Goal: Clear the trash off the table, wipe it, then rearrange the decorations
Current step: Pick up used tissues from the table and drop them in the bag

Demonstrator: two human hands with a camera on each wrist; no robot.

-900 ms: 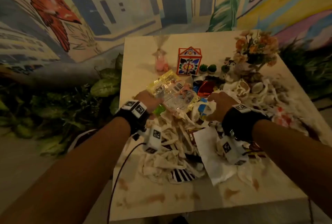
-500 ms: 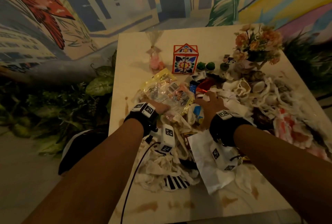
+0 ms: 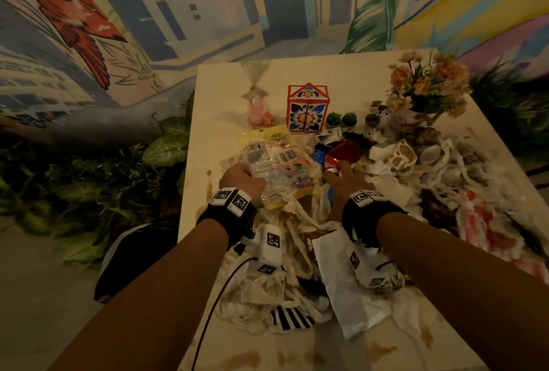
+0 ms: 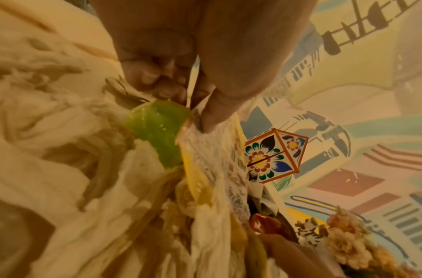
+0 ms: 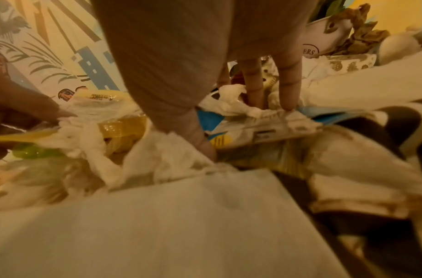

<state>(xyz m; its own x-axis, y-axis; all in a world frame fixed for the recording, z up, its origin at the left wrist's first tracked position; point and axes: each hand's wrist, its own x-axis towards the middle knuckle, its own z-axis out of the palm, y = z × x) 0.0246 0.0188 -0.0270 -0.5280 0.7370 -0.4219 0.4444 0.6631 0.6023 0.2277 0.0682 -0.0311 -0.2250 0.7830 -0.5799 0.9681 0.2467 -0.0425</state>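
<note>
A heap of torn tissue (image 3: 285, 237) and wrappers covers the pale table (image 3: 225, 85). My left hand (image 3: 242, 176) pinches the edge of a clear-and-yellow snack wrapper (image 3: 276, 159); the left wrist view shows my left hand (image 4: 188, 105) with the thumb pressed on this wrapper (image 4: 217, 169), beside a green plastic piece (image 4: 157, 127). My right hand (image 3: 344, 180) lies spread on the heap near a red foil wrapper (image 3: 341, 152). Its straight fingers (image 5: 288, 90) press on tissue and a blue-and-white wrapper (image 5: 264, 133).
Decorations stand at the table's far side: a painted flower box (image 3: 307, 109), a pink figure in cellophane (image 3: 258, 112), small green pots (image 3: 341, 119), a flower bouquet (image 3: 427, 85) and shells (image 3: 404, 153). A white napkin (image 3: 347, 302) lies near me. Leafy plants (image 3: 166, 147) line the left edge.
Both hands have moved farther into the heap. The right hand went from a curled fist to spread fingers beside the red wrapper. The left hand kept hold of the snack wrapper.
</note>
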